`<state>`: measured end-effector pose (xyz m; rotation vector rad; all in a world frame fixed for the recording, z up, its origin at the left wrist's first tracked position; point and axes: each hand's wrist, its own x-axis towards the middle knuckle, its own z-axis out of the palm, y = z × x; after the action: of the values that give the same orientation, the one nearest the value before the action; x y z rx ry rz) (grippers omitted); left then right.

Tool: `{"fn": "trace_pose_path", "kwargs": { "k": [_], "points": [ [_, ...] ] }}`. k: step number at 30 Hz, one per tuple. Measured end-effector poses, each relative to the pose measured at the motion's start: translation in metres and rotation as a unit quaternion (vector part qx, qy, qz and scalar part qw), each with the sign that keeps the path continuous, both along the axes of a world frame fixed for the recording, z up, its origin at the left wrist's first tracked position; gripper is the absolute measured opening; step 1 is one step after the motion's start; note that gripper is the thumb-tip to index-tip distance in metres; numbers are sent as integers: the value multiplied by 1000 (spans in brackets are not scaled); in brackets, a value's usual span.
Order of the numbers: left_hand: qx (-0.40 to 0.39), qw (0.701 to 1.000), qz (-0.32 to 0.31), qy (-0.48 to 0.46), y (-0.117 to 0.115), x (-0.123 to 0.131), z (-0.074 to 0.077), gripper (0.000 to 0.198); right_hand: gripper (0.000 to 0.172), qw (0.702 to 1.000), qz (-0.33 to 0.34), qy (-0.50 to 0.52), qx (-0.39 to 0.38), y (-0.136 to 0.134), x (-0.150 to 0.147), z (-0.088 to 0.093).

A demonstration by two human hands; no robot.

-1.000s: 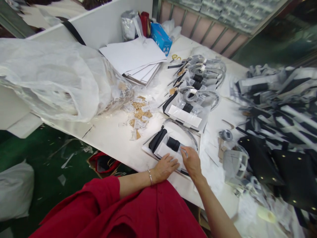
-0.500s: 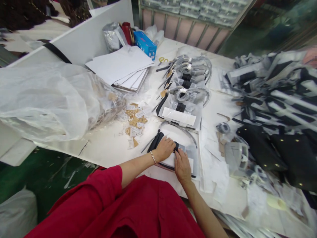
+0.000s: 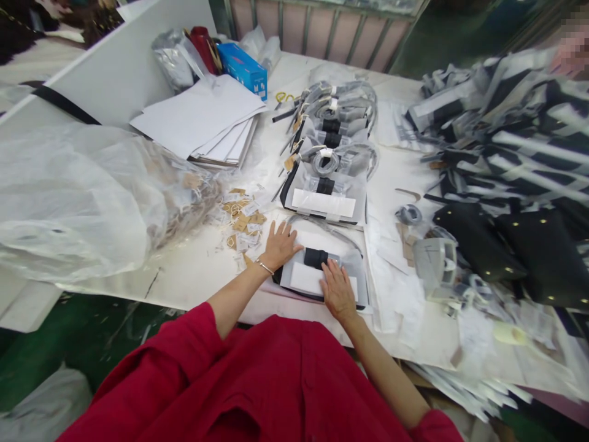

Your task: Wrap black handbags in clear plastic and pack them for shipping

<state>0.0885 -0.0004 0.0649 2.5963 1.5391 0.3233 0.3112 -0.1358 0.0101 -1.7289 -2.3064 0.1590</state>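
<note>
A flat handbag wrapped in translucent film (image 3: 355, 264) lies in front of me near the table's front edge. On top of it are a black band (image 3: 316, 258) and a white paper strip (image 3: 304, 279). My left hand (image 3: 279, 247) is open, its fingers spread over the bag's left edge. My right hand (image 3: 339, 288) lies flat on the bag's right half, with fingertips close to the black band. Behind the bag curves a wrapped handle (image 3: 343, 234). Farther back sits another wrapped bag (image 3: 325, 201) with a similar band and paper strip.
Left of the bags are loose brown tags (image 3: 241, 222) and a large plastic bag (image 3: 78, 196). White sheets (image 3: 197, 120), a blue box (image 3: 242, 69) and yellow scissors (image 3: 284, 97) lie farther back. At right stand a tape dispenser (image 3: 432, 264), black bags (image 3: 545, 252) and a wrapped pile (image 3: 519, 141).
My left hand has moved left off the black band to the bag's left edge, and its fingers have spread. My right hand remains on the bag's right half. The view has shifted.
</note>
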Motion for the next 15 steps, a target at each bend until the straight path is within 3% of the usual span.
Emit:
{"fn": "trace_pose_path", "kwargs": {
  "k": [2,4,7,11,13,15],
  "points": [
    [16,998,-47,-26,-11,-6,12,41,53,1000,0,1,-3,-1,1,-1],
    [11,987,-153,-54,-31,-9,16,39,53,1000,2,3,-4,-1,1,0],
    [-18,957,-280,-76,-70,-15,-2,28,53,1000,3,-1,-5,0,-1,2],
    [-34,962,-253,-93,-100,-24,-43,31,51,1000,-3,-18,-2,2,-4,4],
    [-29,965,-238,-104,-102,-25,-52,30,50,1000,-4,-23,1,2,-5,5],
    [-22,965,-242,-103,-102,-26,-52,28,49,1000,-2,-22,6,1,-4,4]
  ]
}}
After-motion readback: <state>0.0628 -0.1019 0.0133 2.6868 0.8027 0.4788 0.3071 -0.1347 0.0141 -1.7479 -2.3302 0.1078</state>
